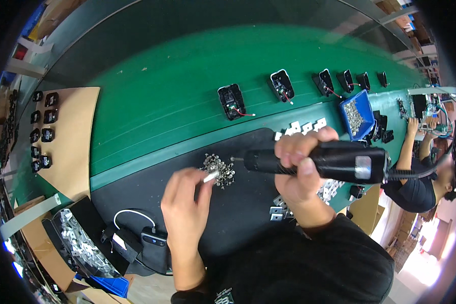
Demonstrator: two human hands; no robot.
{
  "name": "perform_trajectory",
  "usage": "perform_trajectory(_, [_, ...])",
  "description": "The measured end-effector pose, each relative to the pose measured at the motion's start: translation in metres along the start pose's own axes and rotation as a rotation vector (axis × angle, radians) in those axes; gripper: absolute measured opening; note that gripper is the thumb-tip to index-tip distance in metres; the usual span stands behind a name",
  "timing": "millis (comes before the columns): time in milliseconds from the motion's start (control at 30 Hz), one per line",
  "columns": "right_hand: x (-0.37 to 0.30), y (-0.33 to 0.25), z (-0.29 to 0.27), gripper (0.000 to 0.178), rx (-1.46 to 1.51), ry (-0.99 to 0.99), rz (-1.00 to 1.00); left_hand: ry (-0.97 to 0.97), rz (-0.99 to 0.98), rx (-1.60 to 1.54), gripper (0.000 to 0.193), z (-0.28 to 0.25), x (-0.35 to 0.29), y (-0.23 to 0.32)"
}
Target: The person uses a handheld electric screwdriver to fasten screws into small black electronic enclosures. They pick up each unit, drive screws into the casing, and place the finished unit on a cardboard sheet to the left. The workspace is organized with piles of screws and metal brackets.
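Observation:
My right hand (pixel 301 172) grips a black electric screwdriver (pixel 319 162) held level, its bit tip pointing left at a pile of small silver screws (pixel 219 168) on the black mat (pixel 248 213). My left hand (pixel 185 197) pinches a small white metal piece (pixel 211 177) between thumb and fingers, right beside the screw pile. White metal brackets (pixel 278 210) lie under and right of my right wrist.
Open black housings with red wires (pixel 231 101) ride the green conveyor belt (pixel 162 101). A blue bin of screws (pixel 357 115) sits at right. A black tray of white parts (pixel 81 243), a power bank with cable (pixel 153 238) and cardboard with black parts (pixel 45 126) lie left. Another person (pixel 420 172) works at right.

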State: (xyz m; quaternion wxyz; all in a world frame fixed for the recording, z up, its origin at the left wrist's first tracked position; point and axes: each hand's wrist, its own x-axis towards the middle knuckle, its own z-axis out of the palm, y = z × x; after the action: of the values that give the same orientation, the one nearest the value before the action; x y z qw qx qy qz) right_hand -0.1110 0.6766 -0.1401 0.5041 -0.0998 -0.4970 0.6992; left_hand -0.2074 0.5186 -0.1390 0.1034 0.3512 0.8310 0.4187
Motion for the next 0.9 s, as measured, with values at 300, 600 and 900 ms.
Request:
perform_trajectory(300, [-0.007,-0.039,-0.023,0.045,0.045,0.063,0.088,0.029,0.128,0.118,0.014,0.049,0.101,0.002])
perform_trajectory(600, [-0.024,-0.029,-0.047,0.046,0.213,-0.161,0.171,-0.029,0.048,0.170,0.014,0.077,0.128,-0.015])
perform_trajectory(900, [-0.022,-0.041,-0.045,0.045,0.232,-0.105,0.261,0.039,0.096,0.137,0.019,0.026,0.083,0.002])
